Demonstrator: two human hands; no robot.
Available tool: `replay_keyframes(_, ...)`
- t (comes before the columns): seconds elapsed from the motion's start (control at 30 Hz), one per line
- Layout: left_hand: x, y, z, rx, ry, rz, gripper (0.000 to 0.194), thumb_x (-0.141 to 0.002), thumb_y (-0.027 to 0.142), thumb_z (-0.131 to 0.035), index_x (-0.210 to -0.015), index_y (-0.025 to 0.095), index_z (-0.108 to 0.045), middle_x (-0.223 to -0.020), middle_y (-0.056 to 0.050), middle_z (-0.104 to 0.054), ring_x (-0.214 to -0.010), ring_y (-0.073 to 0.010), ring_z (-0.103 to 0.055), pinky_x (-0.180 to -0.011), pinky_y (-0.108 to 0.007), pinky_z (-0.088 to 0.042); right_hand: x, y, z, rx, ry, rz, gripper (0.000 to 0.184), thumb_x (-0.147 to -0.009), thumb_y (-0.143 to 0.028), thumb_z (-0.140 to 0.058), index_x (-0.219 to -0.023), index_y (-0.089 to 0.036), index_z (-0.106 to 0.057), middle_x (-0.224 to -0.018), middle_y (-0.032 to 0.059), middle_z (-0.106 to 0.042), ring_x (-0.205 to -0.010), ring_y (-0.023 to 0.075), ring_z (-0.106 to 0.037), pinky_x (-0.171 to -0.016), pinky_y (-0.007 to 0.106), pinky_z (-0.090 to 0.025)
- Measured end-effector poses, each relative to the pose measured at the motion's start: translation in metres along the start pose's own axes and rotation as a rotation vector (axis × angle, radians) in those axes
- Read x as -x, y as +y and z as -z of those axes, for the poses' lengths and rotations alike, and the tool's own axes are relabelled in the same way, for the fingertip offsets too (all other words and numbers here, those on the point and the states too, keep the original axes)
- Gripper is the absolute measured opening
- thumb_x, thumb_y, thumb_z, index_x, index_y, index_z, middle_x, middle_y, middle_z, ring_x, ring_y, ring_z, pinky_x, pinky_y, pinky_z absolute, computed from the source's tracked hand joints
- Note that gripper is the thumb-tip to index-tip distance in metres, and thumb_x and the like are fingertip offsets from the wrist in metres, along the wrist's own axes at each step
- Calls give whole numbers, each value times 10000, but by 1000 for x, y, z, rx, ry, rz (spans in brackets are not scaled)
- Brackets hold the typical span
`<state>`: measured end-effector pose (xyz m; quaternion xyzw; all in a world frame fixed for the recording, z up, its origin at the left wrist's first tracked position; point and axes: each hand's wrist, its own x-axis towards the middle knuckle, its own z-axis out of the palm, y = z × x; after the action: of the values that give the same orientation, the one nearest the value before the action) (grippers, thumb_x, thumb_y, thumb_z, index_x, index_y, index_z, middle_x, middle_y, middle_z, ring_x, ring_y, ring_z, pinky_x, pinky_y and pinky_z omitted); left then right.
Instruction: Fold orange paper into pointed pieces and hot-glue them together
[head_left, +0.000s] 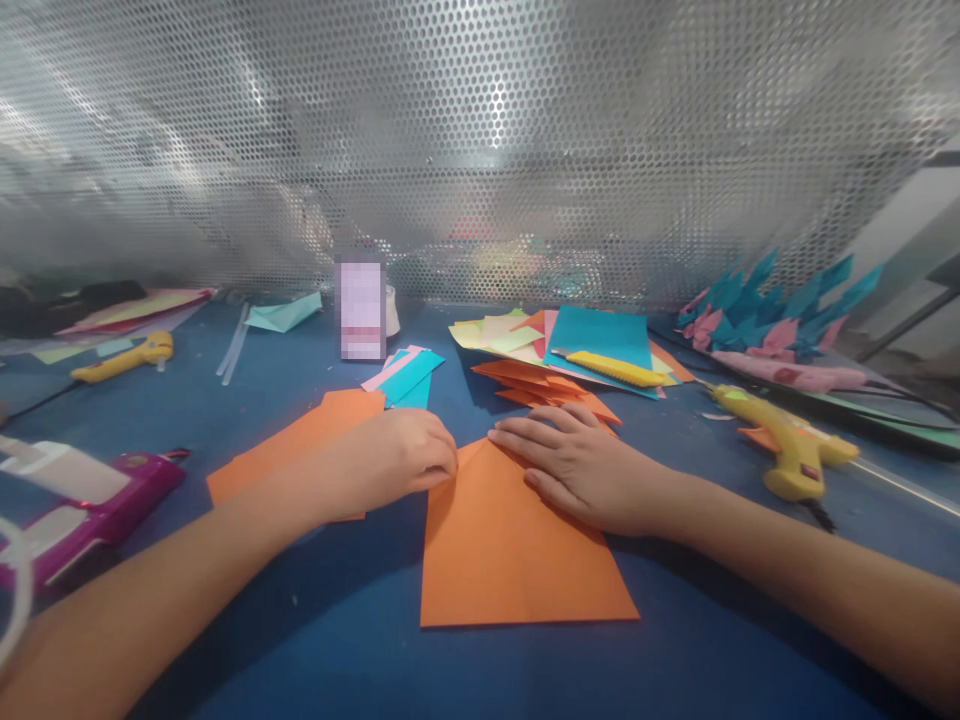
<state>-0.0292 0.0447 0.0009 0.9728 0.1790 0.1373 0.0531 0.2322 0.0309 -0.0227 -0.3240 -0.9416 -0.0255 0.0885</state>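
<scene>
- Orange sheet (517,570) lies on the blue table (360,640), between and nearer the wearer than both hands; a faint crease runs up its middle.
- Left hand (409,455): fingers curled together at the sheet's upper left edge; cannot tell whether they pinch the paper or only press it.
- Right hand (585,470): palm down, fingers lightly spread, over the upper right edge; thumb on the sheet.
- Sheet's near edge and both lower corners uncovered; blue tabletop runs from there toward the wearer, between the forearms.
- Left side tighter: other orange paper (300,435) lies under left hand and wrist; a narrow strip of table parts it from the sheet.
- Just beyond right fingertips: folded orange pieces (525,380), crowding that side. Behind them, colored paper (600,330) with a yellow cutter (615,368) on top.
- Right of right hand: yellow glue gun (799,435), well apart from the sheet.
- Beyond left hand: blue and pink strips (409,370), then an upright phone (362,305).
- Left of left forearm: purple power strip (142,480), white plug (75,470) on it.
- Far back: perforated metal screen (450,130).
</scene>
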Motion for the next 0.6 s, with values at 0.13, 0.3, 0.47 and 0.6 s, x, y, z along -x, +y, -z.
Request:
replay_keyframes(0.13,0,0,0,-7,-13,25,249,-902,136,-488,-717,170,-650,-863,-35,-698,-836,-143,-616,-756,-214,-478,0,0,0,-5,0,-1,452,-958,-323,-312,-1385,-218,-419,-1374,47,-501,-1192,273,-441,-1004,492,-295)
replay_keyframes(0.3,-1,1,1,10,-33,22,247,-901,136,-485,-715,162,-644,-858,-38,-695,-812,-142,-617,-744,-210,-474,0,0,0,-9,-10,-7,458,-960,-323,-302,-1392,-213,-408,-1381,40,-494,-1188,277,-437,-1001,499,-295)
replay_keyframes(0.47,-2,3,2,37,-71,77,237,-894,124,-479,-717,159,-633,-883,-29,-686,-816,-139,-622,-730,-207,-464,0,0,0,0,5,1,454,-959,-330,-313,-1388,-221,-413,-1374,43,-501,-1189,277,-436,-996,493,-299)
replay_keyframes(0.6,-3,9,5,30,-105,144,225,-865,81,-460,-693,160,-581,-996,-34,-659,-820,-137,-605,-713,-221,-447,0,-1,1,8,9,6,452,-958,-318,-314,-1388,-220,-412,-1370,49,-505,-1184,272,-443,-988,486,-307)
